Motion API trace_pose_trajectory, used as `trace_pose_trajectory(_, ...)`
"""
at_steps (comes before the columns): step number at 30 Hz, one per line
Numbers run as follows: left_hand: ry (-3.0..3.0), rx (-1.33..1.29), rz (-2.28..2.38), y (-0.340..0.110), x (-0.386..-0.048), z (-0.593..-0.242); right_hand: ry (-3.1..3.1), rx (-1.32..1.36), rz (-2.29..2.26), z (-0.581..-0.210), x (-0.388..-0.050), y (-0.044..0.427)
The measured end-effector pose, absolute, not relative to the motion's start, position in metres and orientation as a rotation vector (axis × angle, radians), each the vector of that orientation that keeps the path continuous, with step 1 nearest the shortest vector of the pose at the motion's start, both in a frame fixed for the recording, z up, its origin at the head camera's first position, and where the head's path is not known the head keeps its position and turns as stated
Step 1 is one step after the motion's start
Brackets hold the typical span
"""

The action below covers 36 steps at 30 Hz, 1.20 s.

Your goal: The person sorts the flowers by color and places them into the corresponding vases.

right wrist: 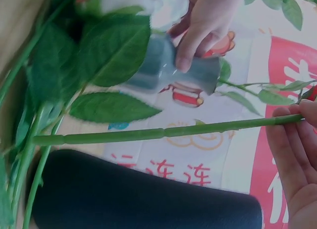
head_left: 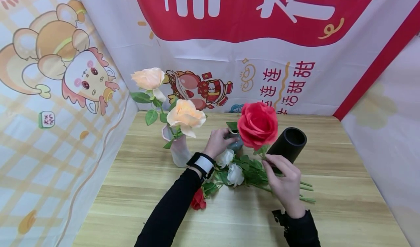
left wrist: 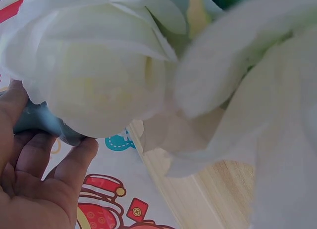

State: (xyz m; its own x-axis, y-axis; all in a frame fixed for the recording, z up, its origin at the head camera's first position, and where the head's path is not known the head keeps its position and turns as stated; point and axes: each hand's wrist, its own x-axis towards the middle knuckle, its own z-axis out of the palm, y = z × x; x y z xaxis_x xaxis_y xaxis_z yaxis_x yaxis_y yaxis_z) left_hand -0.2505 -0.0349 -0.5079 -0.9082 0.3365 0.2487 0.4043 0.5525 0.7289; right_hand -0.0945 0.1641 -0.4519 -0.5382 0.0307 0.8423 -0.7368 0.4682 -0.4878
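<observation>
My left hand [head_left: 218, 142] grips a small grey-blue vase [head_left: 237, 143] around its neck. The right wrist view shows this vase [right wrist: 153, 66] with a leafy stem [right wrist: 270, 95] at its mouth. My right hand [head_left: 284, 179] pinches the stem of a large red rose [head_left: 257, 125] just below the bloom. Its bare green stem [right wrist: 119, 137] hangs beside the vase, outside it. Below my hands lie white roses [head_left: 235, 175] with leafy stems [head_left: 251, 167]. White petals [left wrist: 104, 66] cover much of the left wrist view and partly hide the vase.
A tall black vase [head_left: 286, 145] stands just beyond my right hand. To the left, a pale pink-white vase [head_left: 179, 153] holds two peach roses [head_left: 186, 116]. Another red flower [head_left: 198, 199] lies near my left forearm. Printed cloth [head_left: 210, 50] backs the wooden table [head_left: 341, 181].
</observation>
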Motion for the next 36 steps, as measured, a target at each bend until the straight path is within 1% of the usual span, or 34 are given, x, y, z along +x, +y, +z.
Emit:
trace_pose_trajectory(5,-2.704,-0.635,-1.284,-0.036,-0.248,-0.505,-1.839,0.611,1.225,-0.439,-0.094,0.156)
trace_pose_trajectory(13,-2.735,-0.609,-1.286,-0.036,-0.248,-0.506,-1.778,0.598,1.197,-0.43,-0.108,0.154)
trace_pose_trajectory(24,-2.716,-0.623,-1.274,-0.036,-0.25,-0.508,-1.696,0.571,1.282,-0.396,-0.107,0.143)
trace_pose_trajectory(36,-2.737,-0.614,-1.266,-0.035,-0.249,-0.504,-1.692,0.505,1.395,-0.39,-0.113,0.14)
